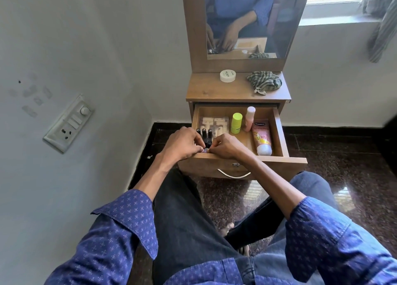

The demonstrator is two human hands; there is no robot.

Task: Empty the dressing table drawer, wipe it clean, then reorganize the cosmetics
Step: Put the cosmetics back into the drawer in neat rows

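Pinching at a small rounded item that sat against the front wall of the drawer [279,132], the left hand [182,144] and the right hand [227,146] met fingertip to fingertip near its front left corner. Both were curled in a fine grip, but whether they actually held the item or only steadied it could not be told, since the fingers hid most of it.

Just behind the fingers stood a row of dark nail polish bottles [204,134], upright and close together. The likeliest mishap was a knuckle tipping one into the next and toppling the whole row.

Further back, in the rear left corner, lay a clear pack of pale items [214,122]. Near the rear wall, toward the middle, stood a yellow-green bottle [236,123] and a pink bottle [249,118], both upright. Along the right wall a pink tube [262,137] lay flat, cap toward the front.

On the dressing table top [204,91] a white jar [227,76] and a striped cloth [264,82] were left, the jar seemingly not yet returned.
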